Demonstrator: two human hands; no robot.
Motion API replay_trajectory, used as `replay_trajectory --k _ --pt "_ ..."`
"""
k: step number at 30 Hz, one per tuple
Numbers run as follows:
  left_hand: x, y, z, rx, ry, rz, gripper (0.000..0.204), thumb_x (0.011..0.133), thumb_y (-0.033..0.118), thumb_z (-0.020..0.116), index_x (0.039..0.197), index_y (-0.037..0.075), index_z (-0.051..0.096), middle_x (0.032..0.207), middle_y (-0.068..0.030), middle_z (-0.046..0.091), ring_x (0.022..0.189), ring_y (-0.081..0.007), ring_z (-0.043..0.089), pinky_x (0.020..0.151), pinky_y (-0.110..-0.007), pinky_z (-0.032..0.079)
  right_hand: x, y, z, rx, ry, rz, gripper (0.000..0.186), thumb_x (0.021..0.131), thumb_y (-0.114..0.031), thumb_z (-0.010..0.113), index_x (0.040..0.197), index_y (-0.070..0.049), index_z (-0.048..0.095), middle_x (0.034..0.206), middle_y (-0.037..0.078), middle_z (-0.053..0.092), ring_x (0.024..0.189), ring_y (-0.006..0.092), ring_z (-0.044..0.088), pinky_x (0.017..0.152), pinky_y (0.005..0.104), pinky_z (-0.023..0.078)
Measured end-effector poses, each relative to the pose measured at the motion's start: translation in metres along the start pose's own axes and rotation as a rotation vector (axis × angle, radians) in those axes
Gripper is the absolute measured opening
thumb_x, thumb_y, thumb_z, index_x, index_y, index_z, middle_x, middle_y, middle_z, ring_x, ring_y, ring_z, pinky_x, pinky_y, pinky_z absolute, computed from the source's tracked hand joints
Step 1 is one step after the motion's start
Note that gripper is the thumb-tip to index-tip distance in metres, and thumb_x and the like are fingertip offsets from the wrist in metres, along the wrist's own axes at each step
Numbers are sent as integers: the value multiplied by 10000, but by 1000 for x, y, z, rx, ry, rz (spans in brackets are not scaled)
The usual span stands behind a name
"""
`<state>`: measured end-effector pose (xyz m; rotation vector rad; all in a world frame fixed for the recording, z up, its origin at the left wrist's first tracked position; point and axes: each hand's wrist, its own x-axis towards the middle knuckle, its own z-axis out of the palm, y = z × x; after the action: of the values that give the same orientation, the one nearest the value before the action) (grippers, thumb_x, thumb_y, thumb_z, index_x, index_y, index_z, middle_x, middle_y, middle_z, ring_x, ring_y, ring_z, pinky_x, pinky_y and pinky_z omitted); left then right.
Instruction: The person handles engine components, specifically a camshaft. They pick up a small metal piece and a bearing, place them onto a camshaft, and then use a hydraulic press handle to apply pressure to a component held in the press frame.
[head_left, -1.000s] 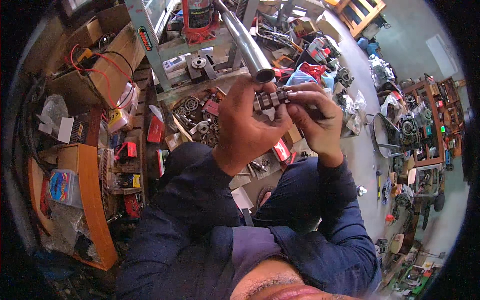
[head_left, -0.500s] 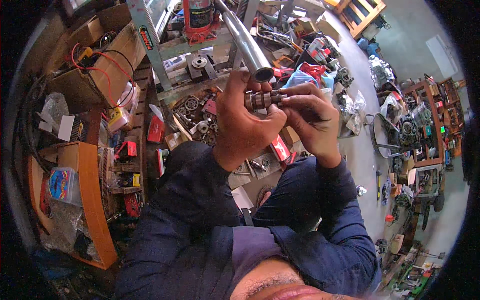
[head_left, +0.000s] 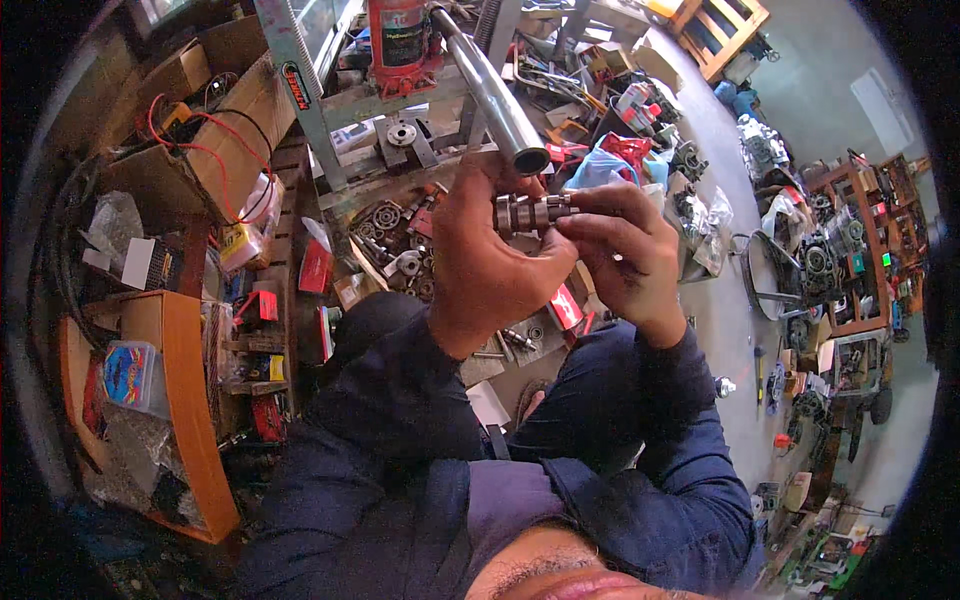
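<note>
Head view. Your left hand (head_left: pixel 490 265) is clamped on the shaft (head_left: pixel 520 213), a stepped metal piece lying crosswise along its upper right side; your thumb passes below the shaft, and the fingers are mostly hidden behind it. Your right hand (head_left: pixel 632 255) closes its fingertips on the shaft's narrower right end, so the piece bridges the two hands. The open end of the tube (head_left: pixel 492 98) appears just above the shaft, by your left fingers; whether they touch it cannot be told. Left of your left hand lie metal parts (head_left: pixel 407 263); beyond them, up and to the left, is a block (head_left: pixel 402 134), with the red jack (head_left: pixel 404 45) farther above. The bag (head_left: pixel 608 165) appears above your right hand; a red-and-white box (head_left: pixel 565 307) shows below, between both hands.
</note>
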<state>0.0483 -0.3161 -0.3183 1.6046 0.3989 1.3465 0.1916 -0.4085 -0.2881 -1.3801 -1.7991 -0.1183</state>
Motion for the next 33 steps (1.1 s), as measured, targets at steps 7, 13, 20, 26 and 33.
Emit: replay_trajectory --k 7,13,20,26,33 --pt "4 7 -6 87 -117 -36 410 670 34 722 1029 30 523 901 -138 627 741 -203 689 665 -343 558 -1 5 -5 52 -99 72 265 784 36 684 1039 -26 647 1046 146 617 898 293 658 770 353 537" --pt "13 9 -12 236 -303 195 322 701 28 727 989 40 584 938 -145 631 857 -319 655 752 -423 525 1 15 -9 289 -145 186 224 793 6 694 1007 -12 633 1003 115 618 892 244 650 769 329 520" --pt "14 12 -13 283 -369 253 285 740 78 762 979 40 611 934 -131 629 867 -325 646 753 -408 525 -7 36 -5 812 -223 343 360 911 -282 707 1087 9 589 979 17 612 889 95 586 800 271 502" --pt "11 14 -8 296 -356 203 265 725 77 775 926 35 609 896 -129 618 822 -308 649 716 -394 529 -12 44 -3 985 -280 404 407 911 -318 698 1122 14 594 966 4 630 901 78 596 809 269 534" --pt "13 13 -10 340 -371 294 268 718 71 768 926 34 603 890 -123 617 805 -302 647 705 -391 530 -13 43 1 1050 -274 439 349 924 -257 687 1125 19 610 956 33 666 828 103 653 757 275 566"
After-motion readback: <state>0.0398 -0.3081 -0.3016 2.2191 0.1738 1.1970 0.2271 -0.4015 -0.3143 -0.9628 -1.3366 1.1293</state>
